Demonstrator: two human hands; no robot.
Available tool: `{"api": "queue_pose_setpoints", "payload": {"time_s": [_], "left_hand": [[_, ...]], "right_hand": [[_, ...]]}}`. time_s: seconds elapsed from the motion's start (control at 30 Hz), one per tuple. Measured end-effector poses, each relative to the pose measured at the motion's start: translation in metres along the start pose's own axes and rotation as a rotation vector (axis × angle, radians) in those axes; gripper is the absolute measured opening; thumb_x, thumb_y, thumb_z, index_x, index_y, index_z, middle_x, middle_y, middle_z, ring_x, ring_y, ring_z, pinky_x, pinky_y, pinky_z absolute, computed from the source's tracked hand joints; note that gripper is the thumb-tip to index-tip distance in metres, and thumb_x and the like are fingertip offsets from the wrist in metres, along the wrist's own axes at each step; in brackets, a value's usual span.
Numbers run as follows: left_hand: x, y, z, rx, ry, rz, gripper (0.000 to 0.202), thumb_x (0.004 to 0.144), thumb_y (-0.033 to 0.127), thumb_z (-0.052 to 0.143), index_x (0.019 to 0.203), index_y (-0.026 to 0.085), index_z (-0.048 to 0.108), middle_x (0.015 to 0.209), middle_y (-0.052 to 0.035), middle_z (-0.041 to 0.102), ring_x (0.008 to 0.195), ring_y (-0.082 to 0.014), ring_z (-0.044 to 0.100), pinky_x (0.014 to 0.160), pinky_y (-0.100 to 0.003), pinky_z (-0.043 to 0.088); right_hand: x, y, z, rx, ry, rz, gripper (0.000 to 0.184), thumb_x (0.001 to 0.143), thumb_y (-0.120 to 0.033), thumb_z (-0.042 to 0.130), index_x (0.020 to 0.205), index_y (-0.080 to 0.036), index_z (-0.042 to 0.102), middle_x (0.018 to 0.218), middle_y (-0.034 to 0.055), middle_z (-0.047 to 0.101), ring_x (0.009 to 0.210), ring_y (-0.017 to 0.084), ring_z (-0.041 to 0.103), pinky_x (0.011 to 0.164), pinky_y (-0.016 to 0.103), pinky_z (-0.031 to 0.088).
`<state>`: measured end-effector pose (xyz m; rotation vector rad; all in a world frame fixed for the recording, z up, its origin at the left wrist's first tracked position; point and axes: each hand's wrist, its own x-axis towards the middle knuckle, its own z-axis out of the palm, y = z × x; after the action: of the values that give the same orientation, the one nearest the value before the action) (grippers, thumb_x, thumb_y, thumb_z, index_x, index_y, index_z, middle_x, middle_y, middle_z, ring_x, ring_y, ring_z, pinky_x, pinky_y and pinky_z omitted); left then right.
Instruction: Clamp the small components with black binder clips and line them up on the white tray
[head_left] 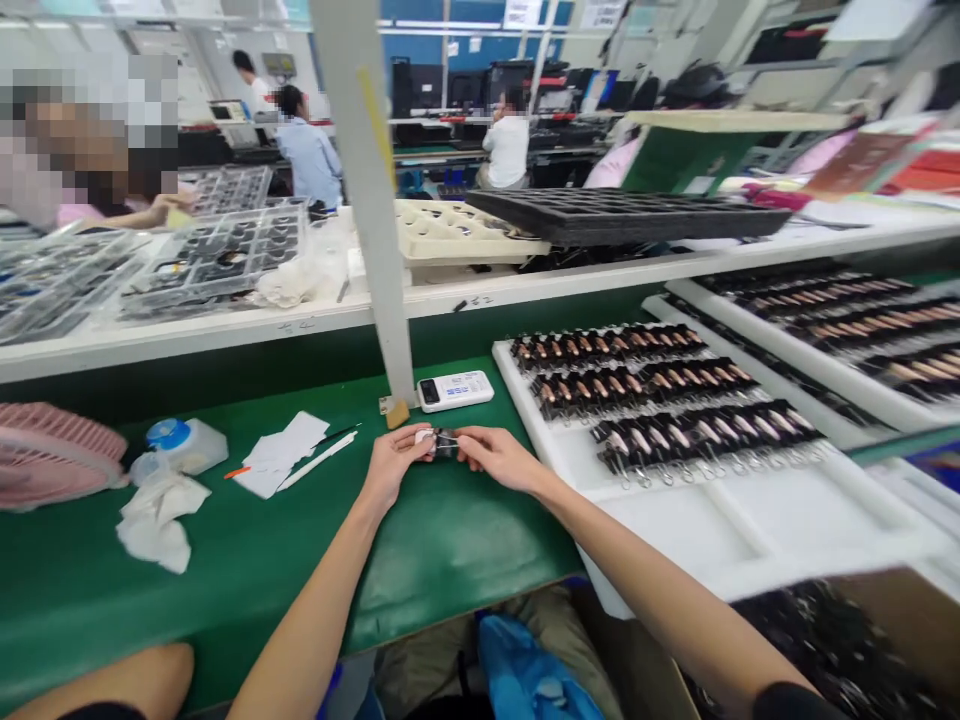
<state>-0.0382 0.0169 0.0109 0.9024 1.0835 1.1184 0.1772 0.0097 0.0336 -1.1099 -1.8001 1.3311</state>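
Clip (pixel 445 443) small, dark, glossy; whitish piece (pixel 424 437) at one side; left hand (pixel 393 460), right hand (pixel 495 456) grip: both pinching clip.

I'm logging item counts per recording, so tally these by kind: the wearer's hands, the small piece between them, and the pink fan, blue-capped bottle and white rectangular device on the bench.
Hands: 2 (left hand, right hand)
Small piece: 1
Pink fan: 1
Blue-capped bottle: 1
White rectangular device: 1
Total: 6
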Motion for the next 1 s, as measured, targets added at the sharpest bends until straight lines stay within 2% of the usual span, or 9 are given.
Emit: {"api": "queue_pose_setpoints", "payload": {"time_s": [0.1,0.23,0.3,0.37,0.43,0.53,0.63,0.73,1.0], "left_hand": [[-0.001,0.007,-0.001,-0.008,-0.013,0.011,0.065,0.054,0.034,0.094,0.111,0.010,0.072,0.093,-0.0104,0.076,0.076,-0.0190,0.070,0.069,-0.027,0.058],[0.009,0.009,-0.004,-0.026,0.043,0.033,0.055,0.055,0.026,0.091,0.107,0.021,0.074,0.093,-0.0003,0.075,0.077,-0.0150,0.067,0.066,-0.023,0.058],[0.017,0.007,-0.004,-0.020,0.057,0.059,0.048,0.055,0.021,0.090,0.101,0.026,0.077,0.089,0.0044,0.075,0.076,-0.0117,0.063,0.064,-0.019,0.057],[0.020,0.005,-0.002,-0.012,0.035,0.069,0.036,0.061,0.023,0.089,0.094,0.030,0.078,0.090,0.0088,0.074,0.082,-0.0123,0.063,0.075,-0.023,0.060],[0.018,0.004,0.002,-0.001,0.021,0.029,0.024,0.067,0.026,0.089,0.087,0.032,0.077,0.090,0.0115,0.074,0.087,-0.0143,0.063,0.082,-0.031,0.062],[0.012,0.003,0.010,0.016,0.028,-0.018,0.019,0.067,0.032,0.090,0.078,0.030,0.076,0.085,0.0108,0.073,0.082,-0.0166,0.064,0.073,-0.037,0.065],[0.009,0.004,0.014,0.051,0.038,-0.010,0.020,0.066,0.035,0.090,0.077,0.029,0.075,0.083,0.0096,0.073,0.077,-0.0182,0.066,0.062,-0.036,0.065],[0.009,0.005,0.013,0.084,0.043,-0.001,0.020,0.067,0.037,0.090,0.079,0.029,0.076,0.083,0.0081,0.075,0.076,-0.0188,0.067,0.060,-0.036,0.065],[0.011,0.001,0.007,0.055,0.076,0.062,0.026,0.055,0.029,0.094,0.074,0.022,0.077,0.078,0.0019,0.073,0.076,-0.0203,0.066,0.052,-0.031,0.065]], "right_hand": [[-0.043,-0.026,-0.011,-0.213,0.344,-0.178,0.041,0.098,-0.049,0.055,0.124,-0.019,0.064,0.096,0.0077,0.068,0.077,0.021,0.061,0.072,0.033,0.049],[-0.135,-0.022,-0.069,-0.415,1.281,-0.310,0.027,0.102,-0.044,0.048,0.109,-0.022,0.063,0.087,0.0062,0.061,0.075,0.021,0.060,0.073,0.034,0.050],[-0.195,0.001,-0.110,-0.489,1.733,-0.190,0.030,0.105,-0.044,0.039,0.109,-0.022,0.058,0.082,0.0044,0.055,0.069,0.020,0.057,0.066,0.032,0.048],[-0.258,0.032,-0.147,-0.546,1.933,0.131,0.038,0.107,-0.041,0.024,0.119,-0.018,0.052,0.085,0.0057,0.054,0.070,0.020,0.056,0.063,0.031,0.047],[-0.309,0.068,-0.170,-0.600,1.780,0.602,0.040,0.106,-0.034,0.021,0.121,-0.014,0.052,0.096,0.0106,0.058,0.082,0.021,0.058,0.072,0.031,0.048],[-0.353,0.119,-0.174,-0.553,1.498,0.889,0.016,0.095,-0.025,0.053,0.097,-0.014,0.063,0.092,0.0112,0.063,0.086,0.022,0.059,0.080,0.033,0.046],[-0.367,0.154,-0.156,-0.535,1.324,0.970,0.006,0.085,-0.015,0.068,0.082,-0.014,0.063,0.086,0.0089,0.063,0.084,0.021,0.058,0.081,0.032,0.045],[-0.372,0.172,-0.141,-0.554,1.221,0.973,0.010,0.088,-0.017,0.071,0.086,-0.014,0.062,0.089,0.0048,0.061,0.084,0.019,0.059,0.080,0.032,0.048],[-0.386,0.170,-0.150,-0.517,1.164,0.822,0.031,0.095,-0.029,0.070,0.069,-0.018,0.056,0.076,0.0028,0.059,0.072,0.016,0.057,0.072,0.030,0.047]]}}
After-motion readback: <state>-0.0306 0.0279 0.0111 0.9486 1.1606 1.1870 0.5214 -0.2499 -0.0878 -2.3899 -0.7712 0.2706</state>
